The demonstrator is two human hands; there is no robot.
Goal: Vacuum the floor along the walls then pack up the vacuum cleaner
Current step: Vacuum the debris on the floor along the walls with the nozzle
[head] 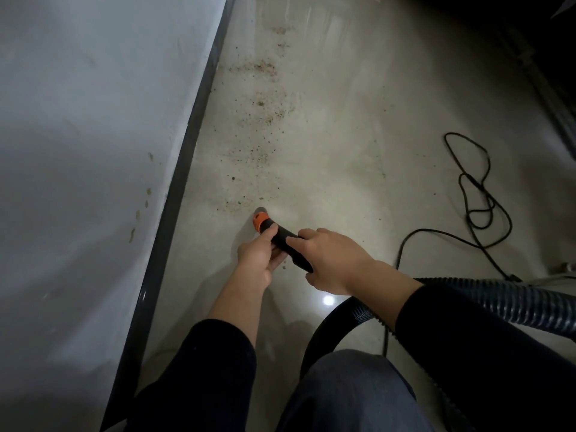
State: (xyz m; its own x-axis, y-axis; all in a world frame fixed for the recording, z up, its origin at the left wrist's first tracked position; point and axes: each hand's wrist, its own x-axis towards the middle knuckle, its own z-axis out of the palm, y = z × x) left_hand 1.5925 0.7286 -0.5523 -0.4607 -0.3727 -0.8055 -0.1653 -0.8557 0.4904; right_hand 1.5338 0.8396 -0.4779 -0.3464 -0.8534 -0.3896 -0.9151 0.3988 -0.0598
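Note:
A black vacuum nozzle [285, 240] with an orange collar [261, 222] points down at the pale floor [327, 157], its tip close to the floor near the dark baseboard [184, 169]. My left hand [257, 257] grips the nozzle just behind the orange collar. My right hand [330, 260] grips the black handle part further back. A ribbed hose [486, 297] runs from the handle off to the right. Brown dirt specks [261, 110] lie scattered on the floor ahead of the nozzle, along the wall.
A white wall [78, 135] stands on the left above the baseboard. A black power cord [477, 194] loops over the floor on the right. Dark furniture or a frame [548, 73] fills the upper right. My knee [349, 391] is low in view.

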